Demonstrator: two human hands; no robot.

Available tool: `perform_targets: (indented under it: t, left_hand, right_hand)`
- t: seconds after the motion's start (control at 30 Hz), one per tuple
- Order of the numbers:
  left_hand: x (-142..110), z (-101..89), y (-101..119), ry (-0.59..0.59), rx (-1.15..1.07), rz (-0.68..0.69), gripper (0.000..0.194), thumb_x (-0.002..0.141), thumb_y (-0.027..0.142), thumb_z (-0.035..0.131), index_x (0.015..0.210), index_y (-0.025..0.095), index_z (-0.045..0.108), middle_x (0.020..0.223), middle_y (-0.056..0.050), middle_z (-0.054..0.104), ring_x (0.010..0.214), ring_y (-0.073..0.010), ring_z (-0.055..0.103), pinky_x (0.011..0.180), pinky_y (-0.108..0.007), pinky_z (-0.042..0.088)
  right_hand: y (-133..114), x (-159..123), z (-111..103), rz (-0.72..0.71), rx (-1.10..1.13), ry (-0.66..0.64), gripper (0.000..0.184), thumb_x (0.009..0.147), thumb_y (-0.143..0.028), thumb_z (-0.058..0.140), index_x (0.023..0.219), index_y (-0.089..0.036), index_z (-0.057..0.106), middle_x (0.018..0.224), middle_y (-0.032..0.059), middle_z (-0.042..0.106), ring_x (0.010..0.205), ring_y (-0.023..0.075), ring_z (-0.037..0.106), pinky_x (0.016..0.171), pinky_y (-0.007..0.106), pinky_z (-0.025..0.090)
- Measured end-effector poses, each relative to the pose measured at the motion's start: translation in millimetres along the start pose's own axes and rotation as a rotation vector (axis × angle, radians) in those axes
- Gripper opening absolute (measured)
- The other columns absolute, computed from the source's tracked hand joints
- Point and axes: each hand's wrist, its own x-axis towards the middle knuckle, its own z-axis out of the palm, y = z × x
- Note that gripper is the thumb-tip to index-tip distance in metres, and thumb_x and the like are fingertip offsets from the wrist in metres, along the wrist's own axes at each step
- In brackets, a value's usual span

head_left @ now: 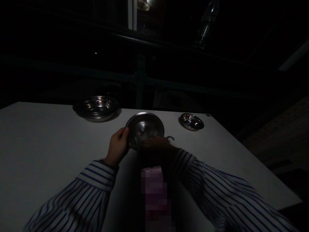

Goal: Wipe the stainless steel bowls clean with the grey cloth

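Near the far edge of the white table (58, 148), one round metal bowl (145, 120) lies straight ahead, between the person's two hands. Being round, it shows no long axis. The left hand (117, 146) grips its left rim, thumb over the edge; the right hand (158, 149) crosses its near-right side, the fingers blurred and dark, so I cannot tell whether they hold anything. Both hands are right at the bowl, neither clearly nearer. Counted: one bowl in hand, one small bowl (192, 122) to the right, one stack of wider bowls (98, 115) to the left, its number unclear, and one curved metal piece (171, 138) just beyond the right hand.
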Motion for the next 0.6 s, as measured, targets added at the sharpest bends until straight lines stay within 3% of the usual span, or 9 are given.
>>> perform_targets:
  t: [0.17,0.33,0.47,0.6]
  left_hand:
    - [2,2.0,-1,-0.018,-0.093,-0.067,0.037,0.075,0.045,0.051,0.086,0.012,0.065,0.068,-0.003,0.065,0.059,-0.0158,0.056,0.053,-0.025,0.045]
    - [0,2.6,4,0.0,-0.152,-0.128,0.035,0.075,0.044,0.052,0.082,0.012,0.065,0.063,-0.003,0.064,0.053,-0.0147,0.056,0.049,-0.025,0.046]
    - [-2,4.1,4,-0.064,-0.218,-0.156,0.038,0.076,0.048,0.051,0.078,0.012,0.063,0.06,-0.002,0.061,0.052,-0.0142,0.056,0.047,-0.025,0.047]
    - [-2,6.1,0,-0.194,-0.305,-0.146,0.047,0.076,0.05,0.051,0.103,0.012,0.06,0.071,-0.003,0.064,0.051,-0.0139,0.057,0.047,-0.027,0.049]
  right_hand:
    - [13,-25,-15,-0.041,-0.087,-0.063,0.029,0.087,-0.018,0.042,0.114,-0.014,0.051,0.106,0.0095,0.062,0.096,0.0222,0.056,0.081,0.039,0.042]
    - [10,-20,-15,-0.046,-0.1,-0.096,0.029,0.089,-0.017,0.039,0.115,-0.012,0.051,0.103,0.0109,0.062,0.097,0.0219,0.055,0.081,0.04,0.04]
    - [11,-17,-9,-0.041,-0.087,-0.071,0.03,0.089,-0.015,0.038,0.116,-0.013,0.051,0.103,0.0109,0.062,0.095,0.0226,0.055,0.078,0.039,0.041]
    - [11,-12,-10,0.007,0.006,-0.038,0.025,0.089,-0.022,0.042,0.108,-0.017,0.056,0.098,0.0097,0.063,0.086,0.0212,0.059,0.072,0.035,0.043]
